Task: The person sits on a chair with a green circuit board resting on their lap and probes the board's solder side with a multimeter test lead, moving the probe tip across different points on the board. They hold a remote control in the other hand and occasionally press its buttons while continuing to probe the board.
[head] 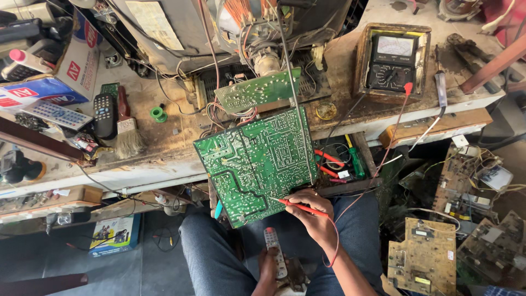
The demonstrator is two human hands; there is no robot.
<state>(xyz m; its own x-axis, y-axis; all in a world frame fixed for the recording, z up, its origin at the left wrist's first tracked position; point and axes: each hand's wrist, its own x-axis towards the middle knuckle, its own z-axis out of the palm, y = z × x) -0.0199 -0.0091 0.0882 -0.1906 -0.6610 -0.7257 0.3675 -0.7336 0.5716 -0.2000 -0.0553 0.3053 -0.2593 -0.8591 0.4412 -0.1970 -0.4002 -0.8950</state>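
From the head view I see my right hand (pixel 316 218), low and right of centre in the frame, pinching a red test probe (pixel 298 207) like a pen, so its tip can rest on one solder point at the lower edge of the green circuit board (pixel 257 164). That board sits mid-frame, tilted off the edge of the surface (pixel 164 148) with its solder side up, which keeps the traces facing me and within reach over my lap. My left hand (pixel 268 267), at the bottom centre, has its grip closed around a grey remote control (pixel 274 252), held upright with its buttons toward me. The probe's red lead (pixel 383 153) runs up to the analog meter (pixel 393 61) in its wooden case at the upper right, dial facing me for reading.
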